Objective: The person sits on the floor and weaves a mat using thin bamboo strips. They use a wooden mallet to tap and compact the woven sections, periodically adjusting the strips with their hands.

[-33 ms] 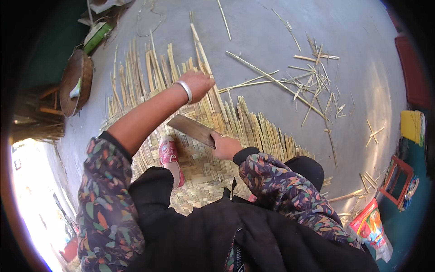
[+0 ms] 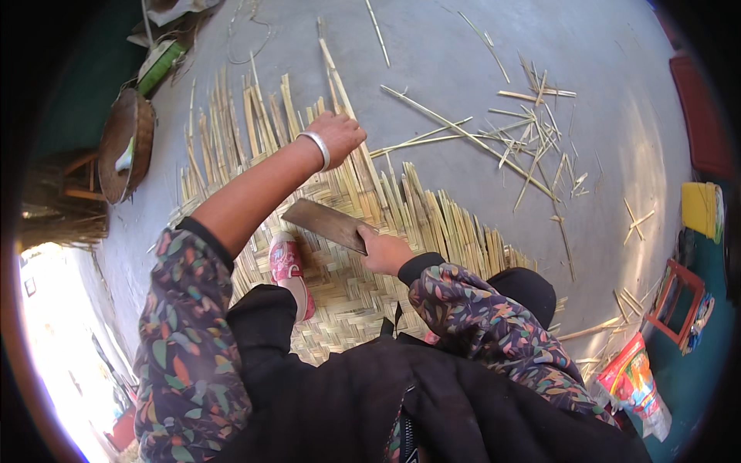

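Observation:
I am crouched over a half-woven bamboo mat [image 2: 347, 297] on a grey floor. My left hand [image 2: 338, 133], a silver bangle on its wrist, reaches forward and closes on the upright bamboo strips [image 2: 351, 174] at the mat's far edge. Nearer to me, my right hand [image 2: 384, 252] grips the handle of a broad flat dark blade [image 2: 324, 224], which lies across the weave and points left. My foot in a pink shoe [image 2: 287, 266] rests on the mat just below the blade.
Loose bamboo slivers [image 2: 532, 116] are scattered on the floor at the far right. A round shallow basket [image 2: 123, 143] and a green object [image 2: 162, 65] sit at the left. A yellow container [image 2: 698, 207], a red frame [image 2: 675, 309] and a colourful bag [image 2: 633, 382] line the right edge.

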The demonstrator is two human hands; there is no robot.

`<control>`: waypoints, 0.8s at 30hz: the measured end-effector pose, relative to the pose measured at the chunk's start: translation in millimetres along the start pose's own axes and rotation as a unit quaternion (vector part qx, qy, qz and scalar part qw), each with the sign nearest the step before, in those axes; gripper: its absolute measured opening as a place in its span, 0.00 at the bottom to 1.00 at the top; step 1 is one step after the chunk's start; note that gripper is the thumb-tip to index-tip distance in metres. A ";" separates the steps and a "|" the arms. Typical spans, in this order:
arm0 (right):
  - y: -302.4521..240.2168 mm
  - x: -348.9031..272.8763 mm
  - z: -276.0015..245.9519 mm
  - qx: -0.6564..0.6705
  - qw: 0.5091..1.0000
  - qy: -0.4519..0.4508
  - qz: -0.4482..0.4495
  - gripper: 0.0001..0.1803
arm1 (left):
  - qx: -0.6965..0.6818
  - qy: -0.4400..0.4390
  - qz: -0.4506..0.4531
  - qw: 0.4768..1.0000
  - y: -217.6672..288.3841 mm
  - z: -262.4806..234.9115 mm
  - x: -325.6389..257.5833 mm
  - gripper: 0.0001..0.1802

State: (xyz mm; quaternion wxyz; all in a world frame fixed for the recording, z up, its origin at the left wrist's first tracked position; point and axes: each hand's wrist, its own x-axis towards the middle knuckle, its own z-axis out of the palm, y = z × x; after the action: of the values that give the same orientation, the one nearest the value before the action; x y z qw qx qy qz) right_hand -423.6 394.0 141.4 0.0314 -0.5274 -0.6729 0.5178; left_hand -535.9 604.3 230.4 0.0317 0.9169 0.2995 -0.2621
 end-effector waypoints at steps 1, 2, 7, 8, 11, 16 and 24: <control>-2.5 -5.1 -1.7 -0.008 1.000 0.007 -0.011 0.22 | 0.032 0.023 0.030 0.999 -5.3 16.6 14.3 0.14; -4.1 -8.6 -6.4 -0.008 1.000 -0.002 -0.013 0.21 | 0.071 0.053 0.047 0.995 -8.0 33.3 25.6 0.15; -10.2 -45.4 -29.6 -0.030 1.000 -0.003 0.011 0.25 | 0.087 0.035 0.140 0.986 -13.4 84.2 51.4 0.20; -9.8 -52.7 -33.1 -0.033 0.999 0.007 0.018 0.26 | 0.094 0.002 0.144 0.985 -15.0 85.2 54.9 0.20; -5.7 -61.3 -36.6 -0.095 0.993 0.065 0.035 0.32 | 0.143 -0.061 0.148 0.977 -20.1 75.1 68.9 0.17; 9.1 -70.8 -36.5 -0.158 0.970 0.164 0.087 0.30 | 0.199 -0.111 0.168 0.959 -20.1 48.4 87.2 0.12; -13.3 -51.2 -43.8 -0.198 0.955 0.182 0.124 0.32 | 0.138 -0.288 0.104 0.942 -19.7 24.8 99.0 0.19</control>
State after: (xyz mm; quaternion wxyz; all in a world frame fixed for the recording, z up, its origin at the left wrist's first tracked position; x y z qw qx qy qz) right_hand -384.2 386.3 197.1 -0.0164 -0.6875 -0.6741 0.2697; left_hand -490.9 667.9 161.5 0.0168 0.8237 0.1417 -0.5487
